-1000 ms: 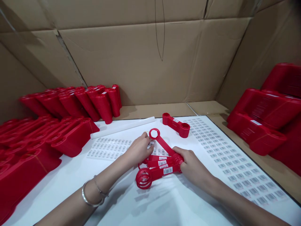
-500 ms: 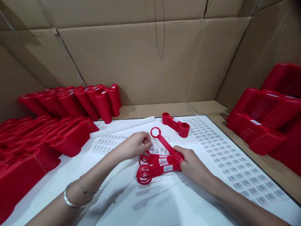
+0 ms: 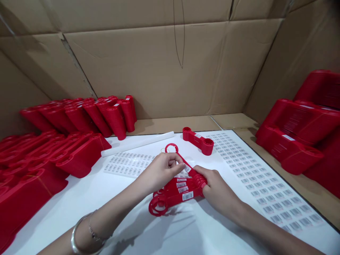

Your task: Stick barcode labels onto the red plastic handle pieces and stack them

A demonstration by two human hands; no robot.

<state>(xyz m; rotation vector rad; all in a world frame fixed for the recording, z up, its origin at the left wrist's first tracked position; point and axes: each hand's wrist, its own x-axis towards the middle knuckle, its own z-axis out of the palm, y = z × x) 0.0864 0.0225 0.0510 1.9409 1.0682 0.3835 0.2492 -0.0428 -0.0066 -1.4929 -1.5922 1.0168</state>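
Obs., head cam: L hand [image 3: 162,173] half-closed, fingers curled, thumb & index fingertips [image 3: 181,165] pinched on shaft of top red plastic dbl-ring piece [image 3: 192,171], just beside a white barcode label [image 3: 187,169]; can't tell if label itself is held. R hand [image 3: 217,186] closed firmly around near ends of fanned bundle of same red pieces [image 3: 176,191], fingers wrapped over. Top piece angles up-left from R hand, w/ its far ring [image 3: 171,147] beyond L hand. Bundle's other rings [image 3: 156,207] splay lower-left, resting on white work table [image 3: 66,193]; lowest piece has barcode label [image 3: 187,196] facing up. Single loose red piece [image 3: 198,141] lies flat near far table edge, well apart from hands. Barcode label sheets on table: one L of hands [image 3: 127,164], one R [image 3: 265,184]. White plastic rod [image 3: 138,143] lies along far edge, behind L sheet. Stacked red pieces at L [image 3: 79,156], far L [image 3: 114,120] & R [image 3: 292,141], against cardboard walls [image 3: 159,71]. Metal bangle [image 3: 77,237] & thin chain bracelet [image 3: 94,233] on L wrist.
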